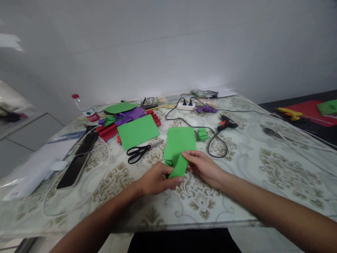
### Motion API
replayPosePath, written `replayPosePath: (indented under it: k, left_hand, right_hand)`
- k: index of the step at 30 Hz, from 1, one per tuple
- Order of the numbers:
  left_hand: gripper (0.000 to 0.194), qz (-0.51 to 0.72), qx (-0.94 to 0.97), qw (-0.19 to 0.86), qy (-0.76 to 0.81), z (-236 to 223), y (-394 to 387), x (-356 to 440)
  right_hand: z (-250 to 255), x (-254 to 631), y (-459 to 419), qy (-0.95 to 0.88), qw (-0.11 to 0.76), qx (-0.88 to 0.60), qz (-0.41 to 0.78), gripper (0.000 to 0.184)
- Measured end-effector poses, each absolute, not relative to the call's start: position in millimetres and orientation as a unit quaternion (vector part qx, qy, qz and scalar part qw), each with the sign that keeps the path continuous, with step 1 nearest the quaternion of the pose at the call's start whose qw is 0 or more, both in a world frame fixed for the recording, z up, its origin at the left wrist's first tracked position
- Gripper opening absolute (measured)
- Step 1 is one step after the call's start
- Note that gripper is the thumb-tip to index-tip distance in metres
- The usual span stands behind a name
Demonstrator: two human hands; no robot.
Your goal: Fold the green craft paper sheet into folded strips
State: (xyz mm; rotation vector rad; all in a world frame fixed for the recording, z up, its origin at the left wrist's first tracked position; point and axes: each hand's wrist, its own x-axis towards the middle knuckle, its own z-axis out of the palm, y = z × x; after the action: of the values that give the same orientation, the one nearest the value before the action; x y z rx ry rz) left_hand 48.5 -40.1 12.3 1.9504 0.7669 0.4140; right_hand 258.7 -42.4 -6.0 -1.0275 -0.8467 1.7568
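Between my two hands is a narrow green paper strip [179, 167], bent along its length. My left hand [157, 178] pinches its lower end between thumb and fingers. The upper right end sits in the grip of my right hand [200, 165]. Just beyond lies a stack of green sheets [180, 140], its near edge partly hidden by the strip. Black-handled scissors [142, 151] rest to the left of the stack, blades pointing toward it. A small pile of cut green pieces [202, 134] is at its right. Another green sheet [138, 131] lies behind the scissors.
A black glue gun [226, 123] with a looping cord lies to the right. Behind stands a white power strip [186, 106]. Purple pieces [129, 117], red paper [107, 132], a bottle [86, 109] and a phone [73, 171] are leftward. A yellow glue gun [290, 113] lies far right.
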Motion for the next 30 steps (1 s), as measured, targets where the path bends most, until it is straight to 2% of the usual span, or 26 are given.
replayPosePath:
  k: [7,18,30]
  left_hand:
    - [0.040,0.178,0.820,0.450,0.307,13.4,-39.1,48.8]
    - [0.042,0.176,0.834,0.429,0.298,12.3,-37.8,48.9]
    - [0.042,0.172,0.830,0.428,0.313,13.8,-37.9,49.7]
  right_hand:
    - [-3.9,258.4,-42.7,-0.331,0.458,-0.430,0.704,0.038]
    - [-1.0,259.2,-43.3,-0.324,0.459,-0.443,0.698,0.025]
    - [7.1,258.5,-47.3,-0.349,0.460,-0.412,0.705,0.042]
